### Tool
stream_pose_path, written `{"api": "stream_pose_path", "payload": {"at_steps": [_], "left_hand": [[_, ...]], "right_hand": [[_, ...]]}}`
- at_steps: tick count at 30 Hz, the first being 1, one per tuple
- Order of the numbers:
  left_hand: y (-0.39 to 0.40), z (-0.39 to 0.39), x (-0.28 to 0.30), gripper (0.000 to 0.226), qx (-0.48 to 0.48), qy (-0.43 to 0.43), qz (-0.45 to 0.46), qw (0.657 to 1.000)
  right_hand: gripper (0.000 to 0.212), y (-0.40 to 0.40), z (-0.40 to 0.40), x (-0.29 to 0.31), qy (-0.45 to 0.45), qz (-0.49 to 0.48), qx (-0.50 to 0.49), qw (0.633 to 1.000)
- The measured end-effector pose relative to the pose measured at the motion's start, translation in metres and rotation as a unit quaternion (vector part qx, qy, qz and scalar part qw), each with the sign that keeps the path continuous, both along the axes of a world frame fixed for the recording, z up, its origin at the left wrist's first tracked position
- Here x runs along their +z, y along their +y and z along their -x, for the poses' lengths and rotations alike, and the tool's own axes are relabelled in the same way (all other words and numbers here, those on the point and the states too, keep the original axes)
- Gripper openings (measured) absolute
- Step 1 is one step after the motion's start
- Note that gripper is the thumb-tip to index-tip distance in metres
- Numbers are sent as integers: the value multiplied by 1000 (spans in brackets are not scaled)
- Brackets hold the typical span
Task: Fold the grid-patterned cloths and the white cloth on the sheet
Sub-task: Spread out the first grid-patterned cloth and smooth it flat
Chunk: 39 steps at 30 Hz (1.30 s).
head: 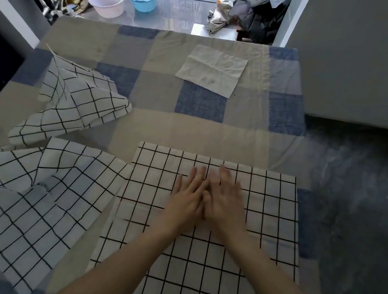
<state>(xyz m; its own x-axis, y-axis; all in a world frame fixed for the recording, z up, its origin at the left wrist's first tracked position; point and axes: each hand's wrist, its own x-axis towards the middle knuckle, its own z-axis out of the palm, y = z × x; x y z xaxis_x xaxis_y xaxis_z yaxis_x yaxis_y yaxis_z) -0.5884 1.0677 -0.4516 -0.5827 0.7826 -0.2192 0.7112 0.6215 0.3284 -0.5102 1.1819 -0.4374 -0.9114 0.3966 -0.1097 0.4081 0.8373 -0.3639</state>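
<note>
Sheet (pixel 215 130): checked in beige, grey and blue, spread over a raised flat surface. Lying directly on it: one white cloth (pixel 211 69), flat, at the far side; one grid-patterned cloth (pixel 251 228) laid flat, near right; one rumpled grid-patterned cloth (pixel 34 190), near left, its edge meeting the flat one; one bunched grid-patterned cloth (pixel 75 104), farther left.

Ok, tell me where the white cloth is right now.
In the head view the white cloth lies flat at the far end of the checked sheet, right of centre, well beyond both hands and apart from the grid-patterned cloths.
</note>
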Motion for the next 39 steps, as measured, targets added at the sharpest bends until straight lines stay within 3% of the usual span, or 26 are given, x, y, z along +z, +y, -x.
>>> {"api": "stream_pose_path", "payload": {"at_steps": [3,6,12,20,31,35,39], "left_hand": [[5,5,-11,67,-14,47,41,998],[-1,7,-15,64,-14,62,26,998],[-31,37,-10,58,52,72,29,996],[-45,68,7,57,69,-16,122,990],[-132,20,16,70,117,15,90,989],[-159,6,27,71,59,35,106,992],[-174,-17,29,103,-48,35,209,976]], "right_hand": [[63,-6,9,-15,-35,4,-6,999],[64,1,0,-19,-31,-19,1,999],[63,48,-31,-19,-58,-46,-20,997],[68,95,-58,-11,-87,-46,-59,993],[81,81,-111,19,-89,-46,65,993],[55,61,-153,12,-61,-51,52,995],[58,59,-178,9,-99,-66,10,993]]}}
